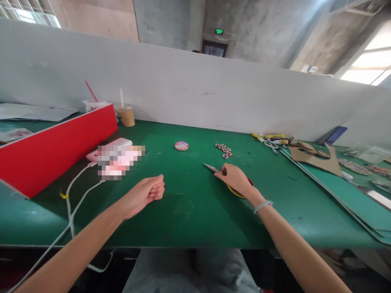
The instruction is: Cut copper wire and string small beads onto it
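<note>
My left hand (148, 191) is closed in a loose fist just above the green table, left of centre. Whatever it may hold is hidden inside the curled fingers. At the right, my right hand (236, 179) grips a pair of scissors (210, 167), its pointed blades together and aimed left. Part of a yellow and dark curved shape (235, 192) shows beneath that palm; I cannot tell if it is the scissors' handle. Beyond the hands lie a small round tin-like disc (181, 145) and a short cluster of beads (224, 150).
A red panel (61, 148) stands at the left, with drink cups (126, 115) behind it. Near it lie a pink power bank (119, 143) and white cables (71, 203). Yellow pens (275, 136), cut cardboard (320, 162) and green mats (342, 195) lie right. A white partition (189, 97) closes the back.
</note>
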`<state>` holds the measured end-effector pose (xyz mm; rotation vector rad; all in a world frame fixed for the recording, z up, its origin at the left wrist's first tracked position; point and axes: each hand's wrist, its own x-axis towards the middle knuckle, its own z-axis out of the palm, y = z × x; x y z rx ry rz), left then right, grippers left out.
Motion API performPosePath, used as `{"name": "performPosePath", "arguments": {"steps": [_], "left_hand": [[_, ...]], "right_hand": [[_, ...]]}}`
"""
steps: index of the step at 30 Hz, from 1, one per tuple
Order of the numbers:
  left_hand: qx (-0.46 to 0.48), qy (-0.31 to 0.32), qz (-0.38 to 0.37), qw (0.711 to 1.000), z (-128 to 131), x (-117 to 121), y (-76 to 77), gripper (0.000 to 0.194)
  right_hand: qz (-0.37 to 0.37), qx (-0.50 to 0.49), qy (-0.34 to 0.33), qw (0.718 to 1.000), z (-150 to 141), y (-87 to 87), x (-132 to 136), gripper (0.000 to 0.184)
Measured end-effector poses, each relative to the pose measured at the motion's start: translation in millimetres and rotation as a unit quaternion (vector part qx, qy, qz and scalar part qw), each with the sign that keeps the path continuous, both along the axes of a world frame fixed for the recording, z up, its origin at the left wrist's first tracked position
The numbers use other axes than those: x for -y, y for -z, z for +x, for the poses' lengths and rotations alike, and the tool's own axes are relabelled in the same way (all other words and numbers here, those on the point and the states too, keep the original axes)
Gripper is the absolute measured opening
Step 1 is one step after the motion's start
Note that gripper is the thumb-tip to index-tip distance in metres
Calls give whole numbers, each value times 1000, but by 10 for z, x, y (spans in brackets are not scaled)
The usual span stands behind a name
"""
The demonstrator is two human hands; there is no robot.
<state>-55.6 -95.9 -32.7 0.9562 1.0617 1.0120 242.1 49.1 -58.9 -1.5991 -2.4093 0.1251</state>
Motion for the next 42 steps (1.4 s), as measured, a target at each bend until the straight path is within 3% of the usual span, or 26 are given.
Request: {"name": "performPosePath", "arguments": {"steps": [4,6,9,11,13,17,21,25,32,35,38,40,42], "left_hand": [[-23,11,7,1000,40,27,-36,43],[-29,17,14,999,71,47,-79,43],[-26,23,30,999,119,94,-166,43],[-11,19,42,999,147,131,-223,43],[19,12,47,999,170,168,-270,42],[158,-32,-3,987,211,228,-330,41],[324,-71,-89,939,264,287,-356,37],[377,-68,-113,917,295,352,-376,35],[370,-71,-115,919,309,390,-422,35],[304,-64,-75,948,317,416,-418,37],[79,-20,75,994,345,442,-389,40],[-135,40,169,975,404,427,-358,40],[-297,98,219,924,508,368,-314,37]], "right_hand": [[135,-35,-74,987,-114,-124,260,24],[109,-100,-178,973,-250,-207,468,20],[-22,-168,-299,939,-452,-290,773,19],[-87,-188,-311,928,-531,-300,922,15],[-94,-196,-301,928,-547,-283,1024,12],[46,-178,-306,934,-457,-234,1163,18],[182,-141,-339,912,-350,-228,1261,21],[211,-140,-348,902,-261,-254,1298,18],[237,-110,-356,897,-141,-335,1339,17],[250,-95,-361,893,-59,-354,1314,17],[289,-48,-387,874,93,-351,1202,24],[310,-7,-414,856,212,-325,1094,29],[307,33,-425,851,318,-272,993,29]]}}
